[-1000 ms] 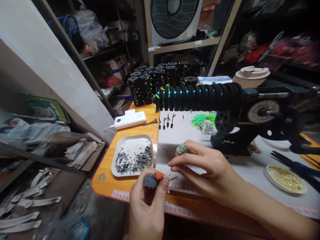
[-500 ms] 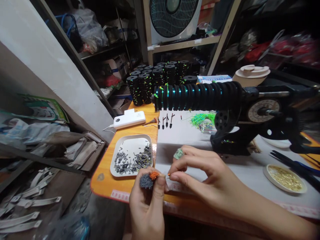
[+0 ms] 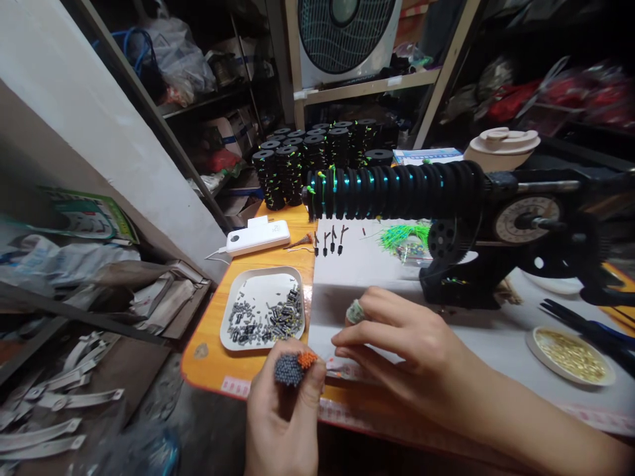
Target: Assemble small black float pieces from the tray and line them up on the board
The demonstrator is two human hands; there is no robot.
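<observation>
White rectangular tray of small grey metal sleeves (image 3: 262, 309) at 10 o'clock of hands, within reach. Left hand (image 3: 284, 416) closed round upright bundle of grey and orange-tipped pins (image 3: 294, 367), tips exposed for picking. Right hand (image 3: 397, 344) at 2 o'clock, fingers pinched narrow beside bundle; grip contents unclear.

Both hands are bare, with no gloves, rings or watch in sight. The left hand (image 3: 284, 416) shows short, plain nails and a bare wrist at the bottom edge. The right hand (image 3: 407, 344) has long, slim fingers and runs into a bare forearm (image 3: 536, 430), with no sleeve showing up to the frame's corner.
</observation>
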